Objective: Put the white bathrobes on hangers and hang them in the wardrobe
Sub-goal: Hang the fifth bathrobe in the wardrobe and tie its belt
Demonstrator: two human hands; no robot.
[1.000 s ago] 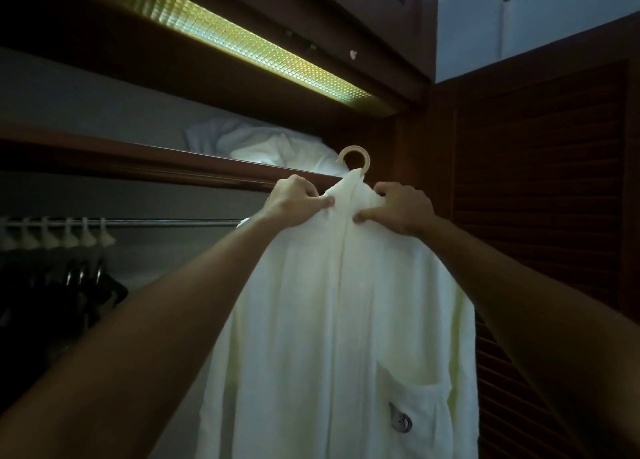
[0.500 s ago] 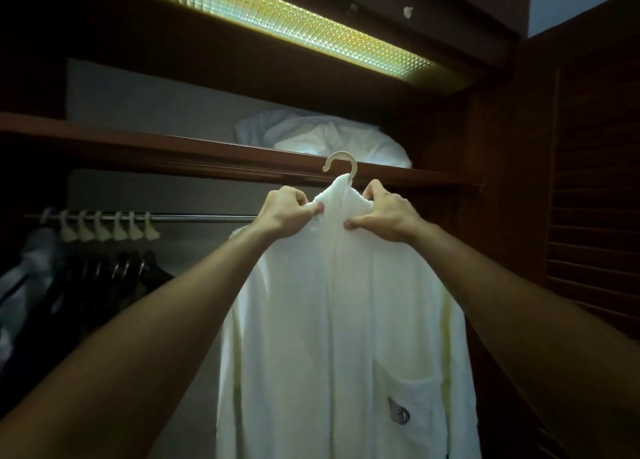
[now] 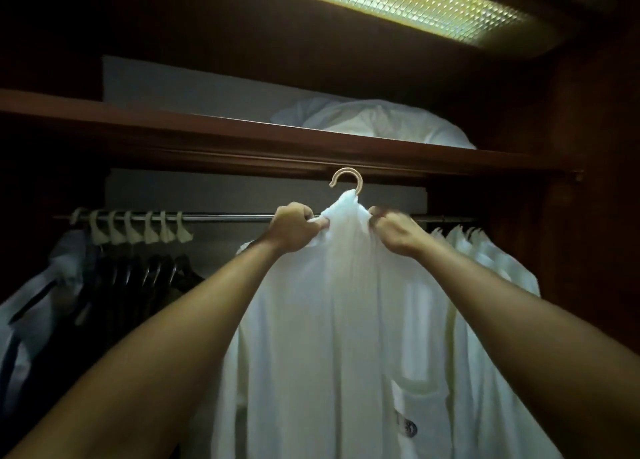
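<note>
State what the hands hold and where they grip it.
Both the left hand and right hand grip the white bathrobe at its collar, beneath the hanger's hook.

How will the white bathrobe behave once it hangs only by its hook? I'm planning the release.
The bathrobe is probably floppy: it bunches where the left hand and right hand grip its collar. It looks fairly heavy, falling in long straight folds. On the hook alone it may swing or slide, so the rail release should be gentle.
</note>
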